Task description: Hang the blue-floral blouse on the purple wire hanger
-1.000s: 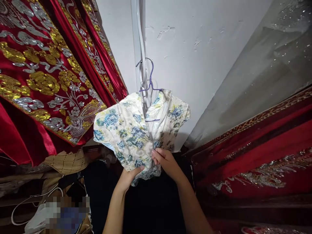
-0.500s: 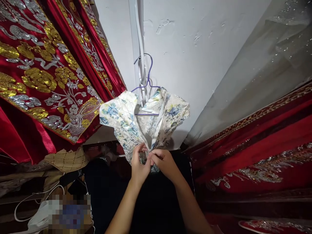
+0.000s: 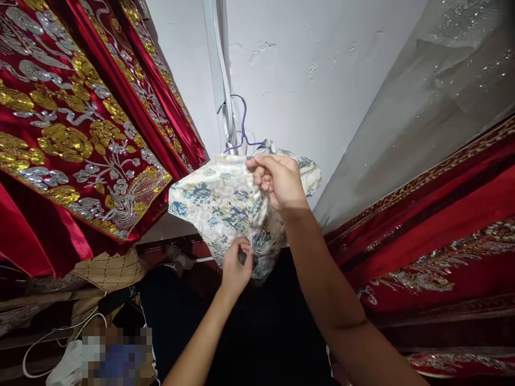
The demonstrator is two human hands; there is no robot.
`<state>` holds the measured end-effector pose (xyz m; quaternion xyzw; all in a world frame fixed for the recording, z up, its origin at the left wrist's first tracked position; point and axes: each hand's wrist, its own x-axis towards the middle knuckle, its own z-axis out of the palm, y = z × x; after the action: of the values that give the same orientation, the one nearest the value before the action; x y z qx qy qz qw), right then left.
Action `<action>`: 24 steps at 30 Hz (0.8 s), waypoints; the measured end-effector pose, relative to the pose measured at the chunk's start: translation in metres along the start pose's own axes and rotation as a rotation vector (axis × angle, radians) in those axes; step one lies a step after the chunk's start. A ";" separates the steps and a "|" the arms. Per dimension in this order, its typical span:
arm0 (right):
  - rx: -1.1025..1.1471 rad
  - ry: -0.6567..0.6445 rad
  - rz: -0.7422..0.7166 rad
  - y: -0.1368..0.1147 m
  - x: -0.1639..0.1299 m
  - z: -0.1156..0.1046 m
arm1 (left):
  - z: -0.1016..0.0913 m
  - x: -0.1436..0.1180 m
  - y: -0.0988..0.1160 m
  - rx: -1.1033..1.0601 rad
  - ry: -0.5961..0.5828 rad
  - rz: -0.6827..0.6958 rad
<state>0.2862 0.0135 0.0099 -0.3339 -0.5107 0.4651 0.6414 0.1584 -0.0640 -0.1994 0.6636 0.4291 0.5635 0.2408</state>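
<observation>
a cream satin garment printed with blue and green flowers [image 3: 217,201] hangs from a thin purple wire hanger [image 3: 242,124] hooked on a white rail against the wall, so its cloth falls free for both hands. the right hand [image 3: 279,179], raised with the forearm sloping up, has its fingers [image 3: 257,163] clenched on the top edge just below the hanger. the left hand [image 3: 236,268], lower down, pinches the gathered hem. red gold-embroidered robes [image 3: 76,134] hang left of the fingers.

Hung on a purple wire hanger [image 3: 242,128] against the white wall [image 3: 314,69]: a floral garment [image 3: 217,201], bunched and draped.
</observation>
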 end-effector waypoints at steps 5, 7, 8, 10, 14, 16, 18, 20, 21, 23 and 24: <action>-0.066 -0.031 -0.039 0.009 -0.021 0.004 | -0.040 0.098 0.057 0.013 0.155 0.284; -0.084 -0.070 -0.065 0.014 -0.024 0.004 | -0.049 0.132 0.082 0.077 0.124 0.370; -0.090 -0.076 -0.084 0.019 -0.023 0.005 | -0.051 0.145 0.093 0.124 0.086 0.394; -0.113 -0.025 -0.139 0.034 -0.020 0.005 | -0.051 0.158 0.110 0.201 0.033 0.421; -0.265 0.092 -0.113 0.085 -0.027 -0.001 | -0.062 0.159 0.121 0.218 0.178 0.449; -0.352 0.080 -0.007 0.110 -0.043 -0.009 | -0.083 0.157 0.114 0.121 0.413 0.417; -0.360 0.089 0.073 0.128 -0.067 -0.017 | -0.112 0.152 0.095 -0.119 0.648 0.291; -0.291 0.090 0.121 0.136 -0.092 -0.021 | -0.139 0.139 0.068 -0.504 0.753 0.044; -0.246 0.086 0.138 0.137 -0.103 -0.022 | -0.147 0.128 0.052 -0.735 0.730 -0.127; -0.155 0.075 0.190 0.135 -0.120 -0.023 | -0.150 0.101 0.020 -0.861 0.653 -0.337; -0.107 0.078 0.226 0.134 -0.126 -0.023 | -0.144 0.087 0.006 -0.957 0.581 -0.479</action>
<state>0.2688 -0.0571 -0.1602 -0.4407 -0.4687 0.4934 0.5854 0.0223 -0.0176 -0.1120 0.1858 0.3136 0.7821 0.5053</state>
